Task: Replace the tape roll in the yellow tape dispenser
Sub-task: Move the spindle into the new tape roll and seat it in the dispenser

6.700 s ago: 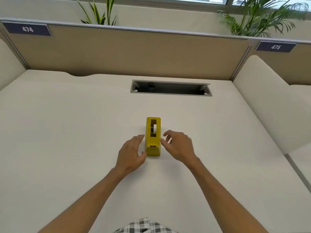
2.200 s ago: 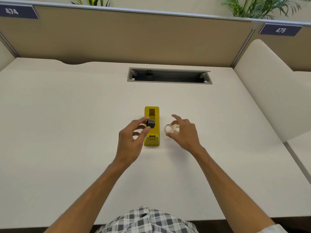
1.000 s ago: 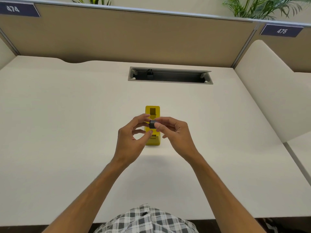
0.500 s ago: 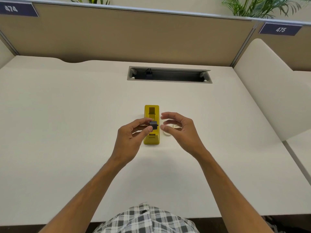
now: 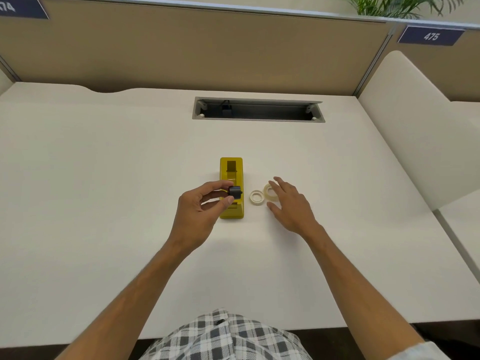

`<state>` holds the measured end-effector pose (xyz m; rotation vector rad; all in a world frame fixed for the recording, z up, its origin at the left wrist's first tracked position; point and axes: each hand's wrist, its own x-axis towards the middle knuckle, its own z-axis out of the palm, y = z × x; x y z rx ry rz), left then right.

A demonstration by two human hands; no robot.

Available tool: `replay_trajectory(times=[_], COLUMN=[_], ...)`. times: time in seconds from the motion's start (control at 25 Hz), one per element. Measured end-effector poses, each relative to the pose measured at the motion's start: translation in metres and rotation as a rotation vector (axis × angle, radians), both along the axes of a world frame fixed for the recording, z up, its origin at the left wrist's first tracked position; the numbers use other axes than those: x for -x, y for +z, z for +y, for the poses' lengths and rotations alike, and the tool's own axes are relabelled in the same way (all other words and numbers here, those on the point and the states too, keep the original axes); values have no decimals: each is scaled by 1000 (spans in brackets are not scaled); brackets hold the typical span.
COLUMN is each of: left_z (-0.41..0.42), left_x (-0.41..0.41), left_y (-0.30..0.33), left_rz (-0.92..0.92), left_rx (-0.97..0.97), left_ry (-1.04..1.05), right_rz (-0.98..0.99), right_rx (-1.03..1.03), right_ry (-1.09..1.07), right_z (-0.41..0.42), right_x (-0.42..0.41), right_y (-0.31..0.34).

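1. Right in the middle of the desk (image 5: 104,178) sits the yellow tape dispenser (image 5: 231,188), upright, long axis pointing away from the person. Its roll slot looks empty, so I'd say the old roll is already out.
2. Left hand (image 5: 200,211) has thumb and fingertips pinched on the little black spindle (image 5: 235,192), held just above the dispenser.
3. Right hand (image 5: 288,201) is open, fingers spread, coming down over the far tape ring (image 5: 268,190). Not gripping it yet. A second tape ring (image 5: 257,197) lies flat just beside the dispenser. Can't tell which one is new.
4. Still left, my guess: slide a ring onto the spindle, drop it into the slot, thread the tape to the cutter.
5. Room-wise it's easy. Bare desk all around, cable slot (image 5: 258,110) and partition (image 5: 207,48) well apart behind, front edge near the body.
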<state>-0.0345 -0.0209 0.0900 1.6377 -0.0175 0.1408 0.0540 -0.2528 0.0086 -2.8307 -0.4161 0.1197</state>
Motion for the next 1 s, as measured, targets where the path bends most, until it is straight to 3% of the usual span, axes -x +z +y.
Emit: replay_trajectory(times=[0.32,0.44,0.68,0.88,1.0], left_z=[1,2,1,-4,-6], left_x=[1,1,-1,-2,-2], left_y=[-2,-2,-1,3,6], left_rz=[13,18,21,16,13], left_rx=[1,1,-14,-3,-9], left_ry=[1,6,10,11,15], right_rz=[17,14,112,265,341], right_rx=[0,-87,-776,-1160,-1269], right_ry=[1,-46,-265,-269,-256], right_z=[1,-1,11,22,28], right_x=[-16,-15,1,16,25], right_y=[0,3,32,57,70])
